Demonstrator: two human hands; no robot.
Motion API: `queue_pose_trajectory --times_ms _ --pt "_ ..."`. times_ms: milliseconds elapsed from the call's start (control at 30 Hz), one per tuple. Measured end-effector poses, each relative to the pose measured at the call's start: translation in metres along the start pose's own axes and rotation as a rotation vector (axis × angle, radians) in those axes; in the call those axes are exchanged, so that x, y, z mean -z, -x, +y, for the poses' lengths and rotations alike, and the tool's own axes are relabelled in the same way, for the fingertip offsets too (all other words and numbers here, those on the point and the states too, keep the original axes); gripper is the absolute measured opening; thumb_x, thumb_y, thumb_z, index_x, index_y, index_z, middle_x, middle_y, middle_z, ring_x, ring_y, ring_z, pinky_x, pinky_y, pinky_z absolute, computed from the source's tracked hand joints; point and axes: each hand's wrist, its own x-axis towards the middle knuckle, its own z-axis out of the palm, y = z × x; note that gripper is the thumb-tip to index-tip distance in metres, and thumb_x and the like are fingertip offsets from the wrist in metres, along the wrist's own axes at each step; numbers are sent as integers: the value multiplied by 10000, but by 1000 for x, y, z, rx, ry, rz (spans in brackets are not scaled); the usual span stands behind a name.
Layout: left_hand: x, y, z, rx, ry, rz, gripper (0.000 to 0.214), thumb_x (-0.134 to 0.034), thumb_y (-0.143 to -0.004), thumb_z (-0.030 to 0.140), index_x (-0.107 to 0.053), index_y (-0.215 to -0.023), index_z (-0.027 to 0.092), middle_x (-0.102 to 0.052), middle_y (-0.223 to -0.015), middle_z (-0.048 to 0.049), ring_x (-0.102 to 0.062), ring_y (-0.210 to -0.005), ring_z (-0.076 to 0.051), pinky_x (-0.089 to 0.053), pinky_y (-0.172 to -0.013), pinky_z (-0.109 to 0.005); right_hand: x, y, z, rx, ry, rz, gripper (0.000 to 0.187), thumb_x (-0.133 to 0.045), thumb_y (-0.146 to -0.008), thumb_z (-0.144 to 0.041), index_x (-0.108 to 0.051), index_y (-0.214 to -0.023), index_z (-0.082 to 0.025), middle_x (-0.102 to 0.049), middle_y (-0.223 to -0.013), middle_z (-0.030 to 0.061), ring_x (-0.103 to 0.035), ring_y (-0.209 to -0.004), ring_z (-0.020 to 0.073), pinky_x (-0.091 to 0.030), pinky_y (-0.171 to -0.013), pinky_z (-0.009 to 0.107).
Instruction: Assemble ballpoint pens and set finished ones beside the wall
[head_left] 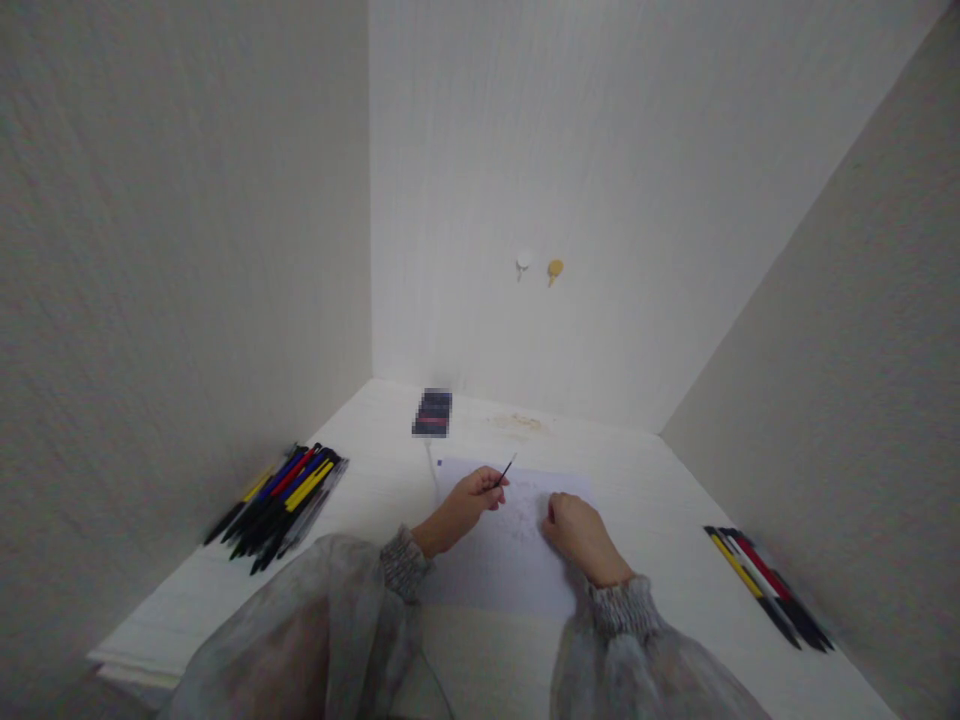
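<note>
My left hand is closed in a pinch on a thin dark pen refill, whose pale tip slants up and to the right. My right hand rests to the right with its fingers curled in; whatever it may hold is hidden. Both hands are over a pale sheet lying on the white table. Between them, small faint bits are scattered on the sheet, too blurred to name.
A pile of pens with black, yellow, red and blue parts lies at the left wall. Several more pens lie at the right wall. A blurred dark device with a cable stands at the back. Two small hooks are on the back wall.
</note>
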Motion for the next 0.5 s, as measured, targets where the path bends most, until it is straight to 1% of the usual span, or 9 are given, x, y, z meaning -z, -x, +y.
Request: queue_pose_trajectory --times_ms 67,133,200,267,367,500 --pt "0 1 1 -3 -47 26 183 -515 -699 251 -503 -843 139 -481 -633 30 -410 -570 -68 -326 -580 -217 2 0 -5 28 -160 46 111 -470 -687 -153 -581 -695 -143 -612 -656 64 -556 -615 164 -368 -563 246" --pt "-1 3 3 -10 -74 28 181 -500 -713 264 -498 -840 135 -459 -622 37 -388 -559 -67 -310 -560 -213 4 0 -12 96 -379 109 95 -472 -705 -181 -563 -698 -156 -587 -609 19 -533 -567 133 -372 -542 227" --pt "-2 5 6 -9 -107 16 200 -503 -716 297 -492 -831 133 -441 -601 44 -378 -551 -69 -300 -545 -212 7 2 -19 168 -589 194 95 -476 -722 -213 -553 -703 -161 -566 -602 -3 -520 -565 119 -388 -547 220" --pt "-4 6 8 3 -146 12 221 -507 -714 330 -487 -815 135 -431 -579 50 -367 -534 -69 -291 -530 -212 9 5 -25 220 -747 262 112 -484 -734 -247 -557 -712 -165 -565 -624 -5 -522 -593 120 -408 -574 227" --pt "-5 7 8 3 -186 11 239 -516 -706 365 -487 -770 137 -438 -572 48 -361 -524 -69 -282 -515 -210 12 9 -31 277 -862 285 132 -496 -743 -277 -571 -719 -172 -571 -658 1 -526 -628 124 -422 -606 239" --pt "-5 6 6 -6 -224 -14 251 -526 -695 385 -499 -712 136 -452 -559 41 -377 -526 -74 -279 -506 -208 13 11 -33 295 -843 291 135 -506 -745 -286 -569 -696 -176 -564 -653 0 -522 -629 121 -419 -604 237"
